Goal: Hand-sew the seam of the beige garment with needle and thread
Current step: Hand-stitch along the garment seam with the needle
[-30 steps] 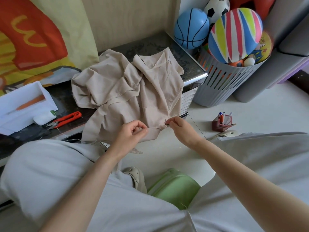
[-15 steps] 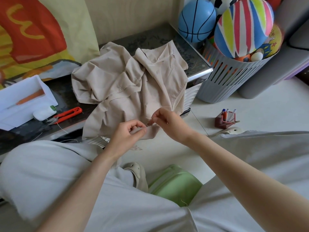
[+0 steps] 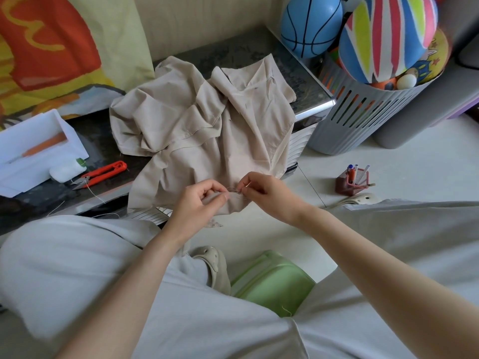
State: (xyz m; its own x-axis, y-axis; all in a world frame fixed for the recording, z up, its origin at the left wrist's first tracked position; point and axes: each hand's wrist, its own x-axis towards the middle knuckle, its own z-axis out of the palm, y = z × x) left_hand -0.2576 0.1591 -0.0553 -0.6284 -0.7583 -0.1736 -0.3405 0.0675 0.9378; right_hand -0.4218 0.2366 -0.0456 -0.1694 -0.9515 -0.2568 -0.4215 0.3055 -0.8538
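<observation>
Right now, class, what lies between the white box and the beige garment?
In the head view, orange snips and a small white, green-tipped object lie there on the dark tabletop.

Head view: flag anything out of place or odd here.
Nothing looks damaged. Loose thread ends trail from the red snips over the table edge, one scrap lies on the green stool, and the beige garment sits crumpled.

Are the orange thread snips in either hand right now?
No, the orange snips lie on the dark table beside the beige garment, apart from the left hand and right hand at its edge.
</observation>
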